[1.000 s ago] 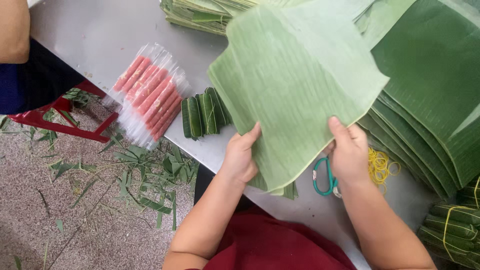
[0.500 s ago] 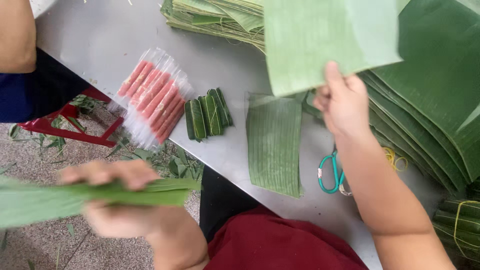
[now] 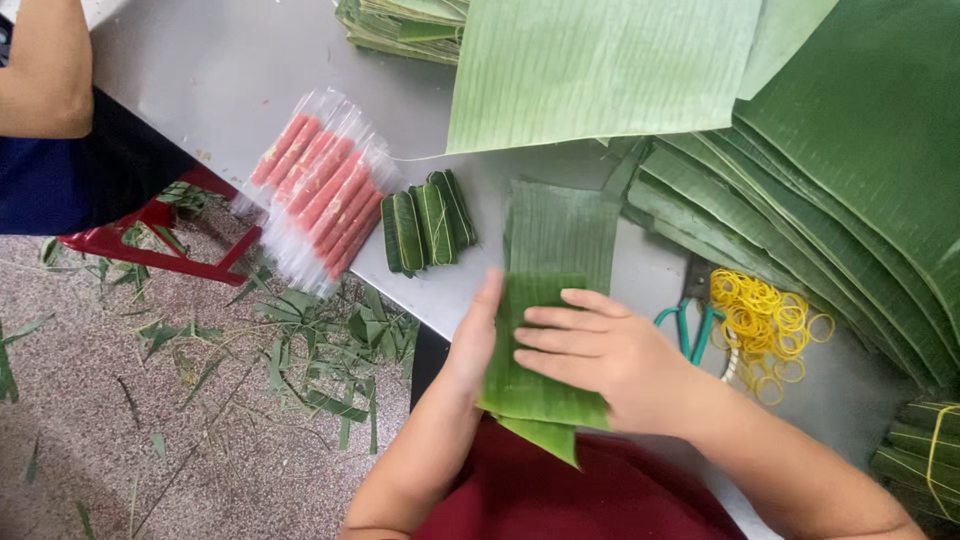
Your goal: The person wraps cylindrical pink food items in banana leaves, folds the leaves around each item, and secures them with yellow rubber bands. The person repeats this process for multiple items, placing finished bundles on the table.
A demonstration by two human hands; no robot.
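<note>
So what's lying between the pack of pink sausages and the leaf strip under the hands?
Head view: a small row of leaf-wrapped rolls lies between the sausage pack and the leaf strip.

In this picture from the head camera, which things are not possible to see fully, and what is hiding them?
- Scissors, head view: only the teal handles show; the blades lie under the dark leaf stack.
- Folded leaf strip: its middle is covered by the right hand; the left hand hides its left edge.
- Tied leaf bundle: cut off by the right picture edge.
- Large pale leaf: cut off by the top edge.
- Red stool: partly under the table.
</note>
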